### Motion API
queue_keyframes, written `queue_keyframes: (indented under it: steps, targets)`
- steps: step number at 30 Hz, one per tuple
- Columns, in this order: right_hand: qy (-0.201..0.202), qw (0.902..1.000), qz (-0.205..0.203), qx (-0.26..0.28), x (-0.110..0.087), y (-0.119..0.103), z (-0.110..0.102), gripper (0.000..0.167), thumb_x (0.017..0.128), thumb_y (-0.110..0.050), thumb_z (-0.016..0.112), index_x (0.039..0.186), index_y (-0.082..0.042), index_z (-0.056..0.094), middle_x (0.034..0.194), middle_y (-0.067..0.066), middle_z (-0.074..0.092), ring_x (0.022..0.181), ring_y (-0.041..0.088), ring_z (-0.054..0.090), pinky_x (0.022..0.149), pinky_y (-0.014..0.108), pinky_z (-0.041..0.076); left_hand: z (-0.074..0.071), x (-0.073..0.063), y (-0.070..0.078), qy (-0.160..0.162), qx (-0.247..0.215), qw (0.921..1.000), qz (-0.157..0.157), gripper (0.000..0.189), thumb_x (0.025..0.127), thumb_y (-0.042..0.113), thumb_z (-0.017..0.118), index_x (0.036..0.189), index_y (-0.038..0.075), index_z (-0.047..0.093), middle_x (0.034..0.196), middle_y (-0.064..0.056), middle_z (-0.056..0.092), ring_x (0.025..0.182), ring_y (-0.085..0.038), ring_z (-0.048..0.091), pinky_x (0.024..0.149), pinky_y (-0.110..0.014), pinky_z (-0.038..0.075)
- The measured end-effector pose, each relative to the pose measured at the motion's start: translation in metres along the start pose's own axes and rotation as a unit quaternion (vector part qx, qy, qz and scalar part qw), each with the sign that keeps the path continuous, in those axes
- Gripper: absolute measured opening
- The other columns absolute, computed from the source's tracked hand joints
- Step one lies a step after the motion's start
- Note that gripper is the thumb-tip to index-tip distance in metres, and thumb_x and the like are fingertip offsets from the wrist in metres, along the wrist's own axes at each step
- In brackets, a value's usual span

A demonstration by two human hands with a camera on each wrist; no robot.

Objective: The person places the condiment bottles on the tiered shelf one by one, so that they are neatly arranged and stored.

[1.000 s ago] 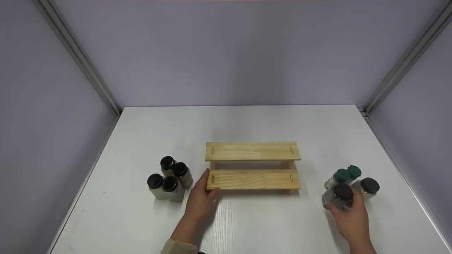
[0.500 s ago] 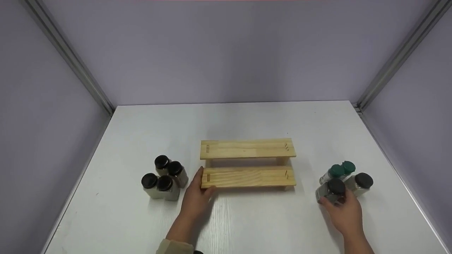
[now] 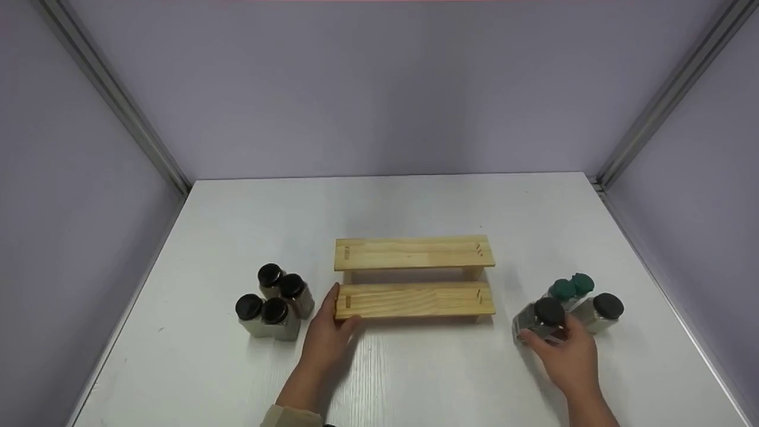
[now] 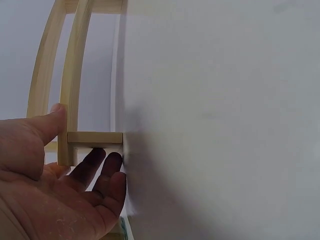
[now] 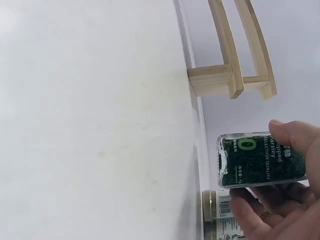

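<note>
A two-tier wooden spice rack (image 3: 415, 300) stands mid-table. My left hand (image 3: 323, 344) grips the left end of its lower board. In the left wrist view, the thumb lies on the board's edge and the fingers (image 4: 114, 186) curl below, by the rack's leg. My right hand (image 3: 572, 362) holds a clear spice jar (image 5: 262, 160) with a black lid between thumb and fingers. Green flakes fill it, and the label reads partly "parsley". The right wrist view shows its base raised off the table. Behind it stand two green-capped jars (image 3: 561, 289) and a black-lidded jar (image 3: 602, 311).
Several black-lidded jars (image 3: 276, 317) stand in a cluster left of the rack, near my left hand. The white table (image 3: 427, 373) meets grey panel walls (image 3: 415, 89) at the back and both sides.
My right hand has lifted the parsley jar and moved it left, away from the other jars. The left hand stays on the rack. The head view has shifted slightly.
</note>
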State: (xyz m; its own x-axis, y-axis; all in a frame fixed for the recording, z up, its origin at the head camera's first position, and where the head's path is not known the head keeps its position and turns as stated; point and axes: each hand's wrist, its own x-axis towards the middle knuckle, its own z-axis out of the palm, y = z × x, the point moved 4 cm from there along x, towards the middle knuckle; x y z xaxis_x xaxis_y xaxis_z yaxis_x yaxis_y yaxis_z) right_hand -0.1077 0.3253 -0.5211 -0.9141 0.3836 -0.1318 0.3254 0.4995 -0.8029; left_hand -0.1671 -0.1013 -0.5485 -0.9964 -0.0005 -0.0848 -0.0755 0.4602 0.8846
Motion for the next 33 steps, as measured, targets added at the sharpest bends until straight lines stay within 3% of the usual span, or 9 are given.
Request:
queue_keyframes:
  steps: [7, 13, 19, 25, 33]
  targets:
    - [0.004, 0.9991, -0.037, 0.022, -0.003, -0.02, 0.006, 0.071, 0.088, -0.015, 0.089, 0.147, 0.0, 0.055, 0.145, 0.023, 0.059, 0.126, 0.04, 0.06, 0.085, 0.013, 0.05, 0.001, 0.001, -0.001, -0.005, 0.0, 0.9999, -0.009, 0.085, 0.103, 0.028, 0.073, 0.168, 0.003, 0.023, 0.153, -0.03, 0.051, 0.142, -0.044, 0.049, 0.117, -0.059, 0.037]
    - [0.01, 0.9971, -0.071, 0.027, -0.005, -0.046, 0.013, 0.071, 0.087, -0.016, 0.09, 0.147, 0.001, 0.056, 0.141, 0.023, 0.062, 0.122, 0.037, 0.063, 0.088, 0.017, 0.053, 0.001, 0.001, -0.003, -0.01, -0.009, 0.9996, -0.024, 0.083, 0.103, 0.026, 0.072, 0.168, 0.007, 0.024, 0.156, -0.029, 0.048, 0.144, -0.043, 0.047, 0.119, -0.058, 0.035]
    - [0.039, 0.9889, -0.141, 0.027, -0.005, -0.077, 0.023, 0.063, 0.083, -0.011, 0.093, 0.137, 0.0, 0.063, 0.127, 0.018, 0.07, 0.11, 0.032, 0.069, 0.084, 0.017, 0.054, 0.001, 0.0, -0.003, -0.01, -0.015, 0.9995, -0.027, 0.083, 0.103, 0.025, 0.072, 0.168, 0.008, 0.024, 0.158, -0.029, 0.046, 0.146, -0.043, 0.044, 0.12, -0.058, 0.034]
    - [0.054, 0.9705, -0.228, 0.057, -0.004, -0.101, 0.035, 0.056, 0.079, -0.005, 0.094, 0.13, -0.001, 0.069, 0.114, 0.011, 0.075, 0.097, 0.02, 0.07, 0.079, 0.024, 0.058, 0.002, 0.0, -0.002, -0.014, -0.017, 0.9997, -0.013, 0.082, 0.103, 0.022, 0.072, 0.168, 0.005, 0.024, 0.145, -0.028, 0.059, 0.131, -0.038, 0.06, 0.111, -0.057, 0.044]
    - [0.035, 0.9567, -0.277, 0.082, 0.0, -0.129, 0.054, 0.052, 0.08, -0.01, 0.095, 0.126, -0.005, 0.072, 0.108, 0.006, 0.076, 0.095, 0.018, 0.071, 0.08, 0.033, 0.061, 0.004, 0.003, -0.004, 0.002, -0.041, 0.9991, -0.008, 0.081, 0.1, 0.018, 0.076, 0.167, 0.009, 0.031, 0.134, -0.018, 0.065, 0.116, -0.028, 0.066, 0.101, -0.049, 0.051]
